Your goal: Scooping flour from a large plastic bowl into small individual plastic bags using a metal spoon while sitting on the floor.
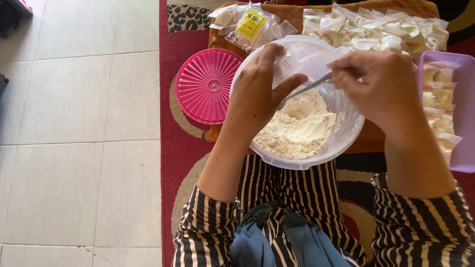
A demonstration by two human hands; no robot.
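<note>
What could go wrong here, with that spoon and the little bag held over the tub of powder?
1. The left hand pinches a small clear bag open while the right hand brings in a metal spoon; a missed aim might spill powder, though most would probably drop back into the clear tub.
2. The tub sits at the board's near edge over the lap, so a nudge could tip white powder onto the striped clothes.

A round ribbed lid (209,85) is bright pink, beside a clear plastic tub (346,129) of off-white flour (297,129). The sleeves (205,232) carry black-and-cream stripes. The rug (174,138) is red with beige curves and a leopard-spot patch; the tray (464,118) is lilac.
</note>
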